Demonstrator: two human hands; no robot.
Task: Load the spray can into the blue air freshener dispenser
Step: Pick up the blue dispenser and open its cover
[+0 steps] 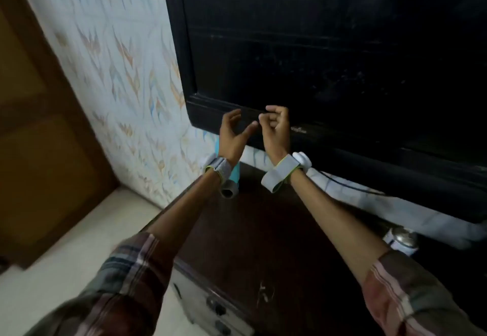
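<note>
Both your grips are empty: left hand (pixel 233 135) spread loose, right hand (pixel 275 127) half curled, raised before the black glossy television screen (pixel 329 53). The blue plastic dispenser (pixel 235 174) stands at the dark wooden worktop's (pixel 263 243) back left corner, mostly hidden by your left wrist. The silvery metal spray can (pixel 402 239) stands near the right edge; likely light, rigid and slick, so take it round the body.

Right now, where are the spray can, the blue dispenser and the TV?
spray can (pixel 402 240), head view, its metal top.
blue dispenser (pixel 235 174), head view, visible blue side behind the left wrist.
TV (pixel 329 45), head view, dark screen.
</note>
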